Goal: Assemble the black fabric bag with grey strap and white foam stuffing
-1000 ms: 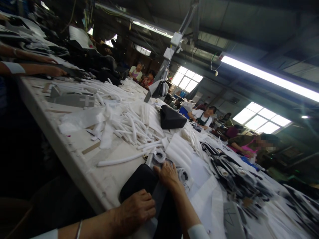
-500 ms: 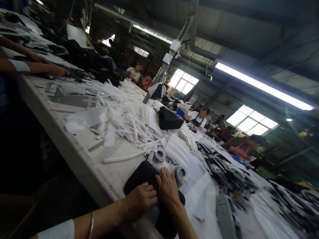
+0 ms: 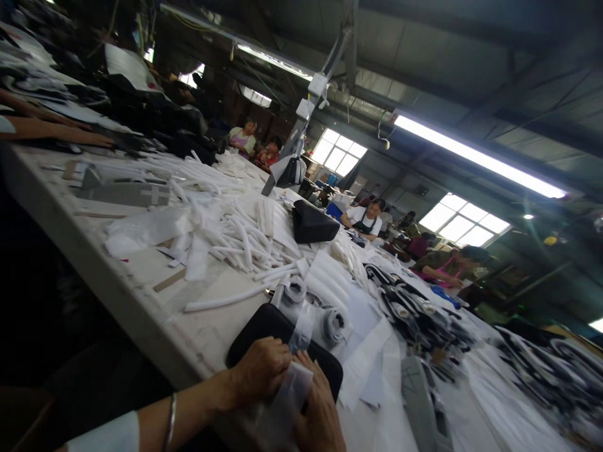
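Observation:
My left hand is closed on a clear plastic strip at the near edge of the white table. My right hand lies against the same strip from the right, fingers curled round it. Both hands rest on a flat black pouch that lies on the table. Just beyond the pouch stand two small rolls of tape, one beside the other, partly wrapped in clear film.
Several white foam strips are heaped mid-table, with a black bag behind them. Black-and-white pieces pile up on the right. Another person's arms reach in at far left. Other people sit across the table.
My right hand has pulled back from the tape rolls toward me and now meets my left hand on the plastic strip. The camera has tilted slightly.

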A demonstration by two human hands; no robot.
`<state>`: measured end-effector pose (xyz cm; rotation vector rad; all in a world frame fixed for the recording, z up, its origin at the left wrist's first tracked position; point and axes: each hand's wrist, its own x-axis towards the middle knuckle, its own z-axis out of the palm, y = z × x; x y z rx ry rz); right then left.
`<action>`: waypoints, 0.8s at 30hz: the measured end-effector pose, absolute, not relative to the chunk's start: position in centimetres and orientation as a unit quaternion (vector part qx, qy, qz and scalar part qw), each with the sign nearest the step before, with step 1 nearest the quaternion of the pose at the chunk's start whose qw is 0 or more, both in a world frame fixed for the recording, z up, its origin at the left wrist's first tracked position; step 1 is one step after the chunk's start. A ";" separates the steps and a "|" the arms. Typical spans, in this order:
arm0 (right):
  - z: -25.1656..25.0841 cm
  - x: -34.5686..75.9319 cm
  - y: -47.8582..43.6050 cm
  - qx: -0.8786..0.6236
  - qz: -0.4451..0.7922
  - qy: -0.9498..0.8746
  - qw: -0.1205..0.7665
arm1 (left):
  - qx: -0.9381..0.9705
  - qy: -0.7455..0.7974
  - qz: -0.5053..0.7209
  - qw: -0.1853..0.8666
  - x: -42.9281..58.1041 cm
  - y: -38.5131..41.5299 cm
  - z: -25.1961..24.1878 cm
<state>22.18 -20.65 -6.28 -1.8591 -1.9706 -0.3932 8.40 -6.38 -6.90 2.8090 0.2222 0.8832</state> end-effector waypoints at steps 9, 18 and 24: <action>-4.3 22.0 -19.8 -0.706 -0.051 -0.647 0.284 | 0.925 0.061 0.372 0.054 9.2 -6.1 -7.7; -3.9 23.1 -19.6 -0.681 0.042 -0.645 0.343 | 0.933 0.075 0.336 0.109 7.7 -6.9 -7.6; -0.4 22.6 -20.4 -0.640 0.352 -0.576 0.368 | 0.945 0.076 0.298 0.111 7.4 -7.0 -8.5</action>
